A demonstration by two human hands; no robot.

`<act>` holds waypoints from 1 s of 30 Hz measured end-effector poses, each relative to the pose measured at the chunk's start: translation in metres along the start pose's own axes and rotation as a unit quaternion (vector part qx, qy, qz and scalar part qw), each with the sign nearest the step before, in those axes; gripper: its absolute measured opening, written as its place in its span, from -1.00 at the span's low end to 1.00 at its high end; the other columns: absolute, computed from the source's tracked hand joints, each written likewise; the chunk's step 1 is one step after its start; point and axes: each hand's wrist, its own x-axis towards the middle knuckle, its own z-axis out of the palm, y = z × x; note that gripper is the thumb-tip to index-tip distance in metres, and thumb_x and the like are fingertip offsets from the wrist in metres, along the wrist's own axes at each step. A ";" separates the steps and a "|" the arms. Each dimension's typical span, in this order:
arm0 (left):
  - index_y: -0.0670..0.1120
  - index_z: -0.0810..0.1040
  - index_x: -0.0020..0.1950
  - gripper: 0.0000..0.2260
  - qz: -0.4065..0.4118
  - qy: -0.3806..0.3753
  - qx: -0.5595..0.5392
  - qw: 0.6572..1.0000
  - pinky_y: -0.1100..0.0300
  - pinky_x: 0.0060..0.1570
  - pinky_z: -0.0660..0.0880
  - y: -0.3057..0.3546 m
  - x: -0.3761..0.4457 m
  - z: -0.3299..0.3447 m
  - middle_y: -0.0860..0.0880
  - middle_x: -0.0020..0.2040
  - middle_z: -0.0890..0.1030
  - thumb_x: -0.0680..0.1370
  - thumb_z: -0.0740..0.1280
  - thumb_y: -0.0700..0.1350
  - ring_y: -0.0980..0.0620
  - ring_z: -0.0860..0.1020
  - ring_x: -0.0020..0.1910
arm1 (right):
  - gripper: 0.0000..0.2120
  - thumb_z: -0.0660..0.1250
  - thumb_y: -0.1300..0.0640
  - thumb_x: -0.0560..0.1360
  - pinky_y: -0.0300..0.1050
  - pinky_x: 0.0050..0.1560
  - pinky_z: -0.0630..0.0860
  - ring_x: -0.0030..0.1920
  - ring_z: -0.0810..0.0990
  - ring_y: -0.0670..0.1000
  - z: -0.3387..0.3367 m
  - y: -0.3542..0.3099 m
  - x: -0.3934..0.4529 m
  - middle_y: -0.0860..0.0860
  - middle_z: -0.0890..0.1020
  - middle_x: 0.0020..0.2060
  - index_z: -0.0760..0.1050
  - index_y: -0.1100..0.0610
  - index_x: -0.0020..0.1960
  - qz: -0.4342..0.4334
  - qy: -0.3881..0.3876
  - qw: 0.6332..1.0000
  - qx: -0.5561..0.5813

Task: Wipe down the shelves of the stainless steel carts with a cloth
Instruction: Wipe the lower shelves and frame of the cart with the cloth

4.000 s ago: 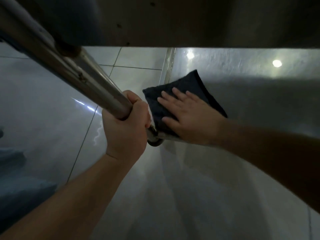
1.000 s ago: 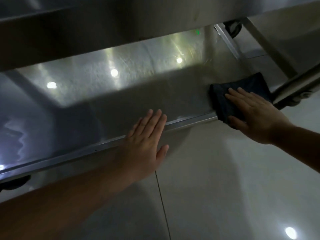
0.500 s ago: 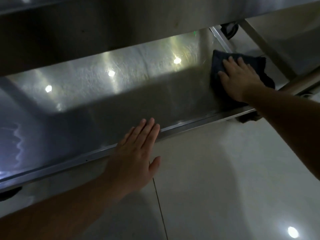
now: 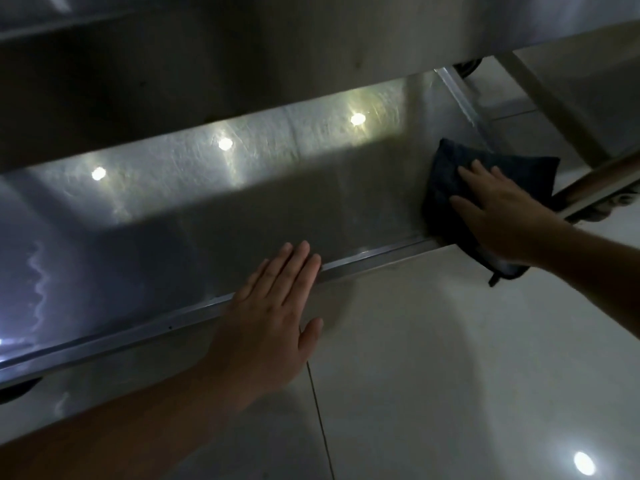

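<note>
Lower shelf (image 4: 194,209) of the stainless steel cart: a shallow tray with a raised front lip (image 4: 367,259), carrying only the dark cloth (image 4: 446,188) at its right end; three ceiling lights reflect in its surface; the upper shelf (image 4: 242,46) overhangs it. The cloth lies flat, folded roughly rectangular, its long axis running from the shelf's far right side toward the near lip, where its near corner hangs over the edge above the tiled floor (image 4: 450,375). Right hand (image 4: 502,209): palm down on the cloth, fingers (image 4: 465,174) straight and spread, pressing rather than gripping. Left hand (image 4: 273,317): flat, fingers extended together, fingertips over the front lip near mid-shelf, grasping nothing; contact with the lip cannot be confirmed. A cart leg (image 4: 599,183) passes just beside the cloth at right.
</note>
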 end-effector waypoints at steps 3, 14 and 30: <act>-0.11 0.15 0.72 -0.27 0.007 0.005 -0.008 1.000 -0.09 0.62 0.17 -0.001 -0.001 -0.001 -0.08 0.73 0.10 0.62 0.27 0.16 -0.06 0.07 0.71 | -0.39 0.04 -0.13 0.73 0.12 0.64 -0.11 0.67 -0.11 0.12 -0.012 -0.007 0.017 0.05 -0.04 0.69 -0.04 0.04 0.70 0.010 0.025 1.000 0.002; -0.11 0.13 0.72 -0.23 0.008 -0.022 -0.028 0.999 -0.06 0.65 0.09 -0.003 0.000 -0.002 -0.08 0.73 0.06 0.60 0.25 0.21 -0.06 0.02 0.71 | -0.38 -0.02 -0.12 0.70 0.14 0.63 0.00 0.67 -0.03 0.21 0.012 -0.159 0.079 0.09 0.03 0.69 0.02 0.07 0.70 -0.121 0.064 0.989 -0.063; -0.19 0.28 0.66 -0.39 -0.072 0.019 -0.196 0.978 -0.05 0.64 0.14 -0.079 -0.025 -0.036 -0.13 0.67 0.25 0.66 0.24 0.04 -0.09 0.18 0.68 | -0.41 -0.07 -0.08 0.72 0.20 0.64 -0.11 0.67 -0.10 0.19 0.005 -0.144 0.055 0.09 -0.03 0.69 -0.04 0.08 0.70 0.017 0.073 0.997 -0.022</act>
